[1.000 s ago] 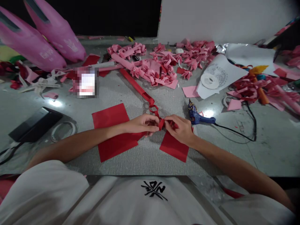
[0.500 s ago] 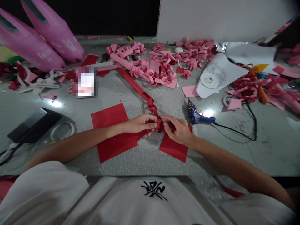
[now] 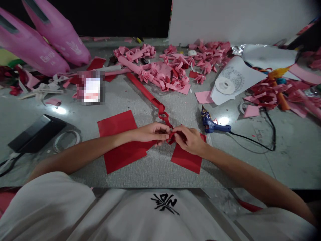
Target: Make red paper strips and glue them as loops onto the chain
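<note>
Between both hands is a folded red paper strip (image 3: 171,137), bent into a small loop. My left hand (image 3: 155,132) pinches its left side between thumb and fingers. On the other side, my right hand (image 3: 187,138) grips the strip with curled fingertips. A red paper chain (image 3: 163,115) runs up and away from the hands to a long flat red strip (image 3: 141,87). Under my left forearm lies a large red paper sheet (image 3: 120,160). A smaller red sheet (image 3: 187,160) is partly covered by my right hand.
A blue glue gun (image 3: 213,125) with a black cord lies to the right. Pink paper flowers and scraps (image 3: 163,72) heap along the back. White tape roll (image 3: 225,85) sits on white paper. At left are a black box (image 3: 37,134), a clear ring (image 3: 66,141) and pink bottles (image 3: 57,36).
The fingers of my right hand have shifted slightly on the red strip, and its loop shows more openly between the hands. My left hand stays nearly in place.
</note>
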A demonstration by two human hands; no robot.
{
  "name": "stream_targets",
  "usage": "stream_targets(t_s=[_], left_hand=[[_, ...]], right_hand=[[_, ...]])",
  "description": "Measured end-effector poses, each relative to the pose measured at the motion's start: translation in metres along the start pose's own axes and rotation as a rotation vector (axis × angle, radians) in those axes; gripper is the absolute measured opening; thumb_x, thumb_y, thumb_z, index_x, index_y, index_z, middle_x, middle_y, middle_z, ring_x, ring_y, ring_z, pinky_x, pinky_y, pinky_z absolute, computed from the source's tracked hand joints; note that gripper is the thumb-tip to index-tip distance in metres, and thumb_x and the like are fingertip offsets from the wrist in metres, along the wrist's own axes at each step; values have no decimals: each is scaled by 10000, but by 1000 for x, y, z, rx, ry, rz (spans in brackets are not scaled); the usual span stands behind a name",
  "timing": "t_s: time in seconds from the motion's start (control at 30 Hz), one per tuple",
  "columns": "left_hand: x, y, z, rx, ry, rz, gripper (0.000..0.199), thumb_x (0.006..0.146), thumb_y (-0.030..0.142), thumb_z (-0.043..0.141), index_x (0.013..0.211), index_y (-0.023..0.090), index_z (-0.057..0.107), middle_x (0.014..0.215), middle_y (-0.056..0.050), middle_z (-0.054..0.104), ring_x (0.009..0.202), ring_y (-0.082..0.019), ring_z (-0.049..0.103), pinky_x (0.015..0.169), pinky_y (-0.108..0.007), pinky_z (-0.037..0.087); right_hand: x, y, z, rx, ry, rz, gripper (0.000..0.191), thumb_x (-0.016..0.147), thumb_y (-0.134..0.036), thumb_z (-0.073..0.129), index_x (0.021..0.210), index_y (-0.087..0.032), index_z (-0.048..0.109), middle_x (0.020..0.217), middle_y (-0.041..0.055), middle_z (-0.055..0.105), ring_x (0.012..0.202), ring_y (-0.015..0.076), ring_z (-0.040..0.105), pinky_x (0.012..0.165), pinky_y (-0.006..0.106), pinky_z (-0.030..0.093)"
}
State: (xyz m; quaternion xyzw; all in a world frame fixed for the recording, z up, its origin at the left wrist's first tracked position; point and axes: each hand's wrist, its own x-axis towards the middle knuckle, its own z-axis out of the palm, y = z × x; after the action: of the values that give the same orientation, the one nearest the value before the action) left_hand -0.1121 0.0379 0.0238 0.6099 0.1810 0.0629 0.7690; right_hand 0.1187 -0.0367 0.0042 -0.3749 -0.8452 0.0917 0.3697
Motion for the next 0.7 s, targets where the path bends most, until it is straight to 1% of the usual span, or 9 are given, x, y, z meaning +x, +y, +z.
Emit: stream_targets(t_s=[0.1, 0.2, 0.33, 0.4, 0.6, 0.7], left_hand=[[0, 4, 0, -29, -34, -36, 355, 950, 472, 727, 871, 163, 570, 693, 37, 559, 576, -70, 588, 550, -177, 493], [0, 4, -1, -44, -50, -35, 360, 932, 465, 753, 857, 164, 570, 680, 35, 568, 573, -76, 595, 553, -183, 495], [0, 1, -2, -42, -66, -53, 353, 961, 482, 711, 881, 166, 577, 685, 27, 585, 572, -85, 606, 530, -188, 487], [0, 0, -3, -34, -64, -56, 368, 971, 499, 692, 873, 166, 570, 686, 22, 588, 576, -87, 609, 526, -188, 486], [0, -1, -2, -22, -26, -41, 382, 955, 512, 708, 870, 164, 576, 677, 23, 587, 577, -88, 610, 542, -189, 501], [0, -1, -1, -14, -15, -30, 374, 964, 510, 697, 884, 163, 583, 683, 21, 591, 593, -87, 616, 564, -188, 512]], right_hand=[[-1, -1, 0, -9, 8, -6, 112, 1018, -174, 548, 1124, -198, 573, 882, 17, 749, 552, 92, 586, 552, 240, 444], [-3, 0, 1, -33, 18, -23, 110, 1009, -185, 561, 1117, -201, 577, 845, 4, 746, 556, 98, 594, 571, 244, 456], [-4, 0, 1, -52, 38, -22, 104, 1004, -178, 564, 1105, -200, 580, 851, 4, 750, 554, 94, 592, 573, 244, 452], [-4, 0, 1, -52, 43, -14, 98, 1002, -177, 563, 1096, -200, 580, 844, 0, 746, 541, 88, 580, 562, 240, 444], [-2, -1, 0, -64, 45, -13, 92, 1003, -184, 556, 1091, -199, 577, 786, -15, 726, 509, 82, 551, 540, 237, 431], [-1, -1, -1, -58, 48, -15, 86, 1004, -181, 546, 1082, -202, 574, 801, -13, 730, 508, 80, 555, 534, 237, 431]])
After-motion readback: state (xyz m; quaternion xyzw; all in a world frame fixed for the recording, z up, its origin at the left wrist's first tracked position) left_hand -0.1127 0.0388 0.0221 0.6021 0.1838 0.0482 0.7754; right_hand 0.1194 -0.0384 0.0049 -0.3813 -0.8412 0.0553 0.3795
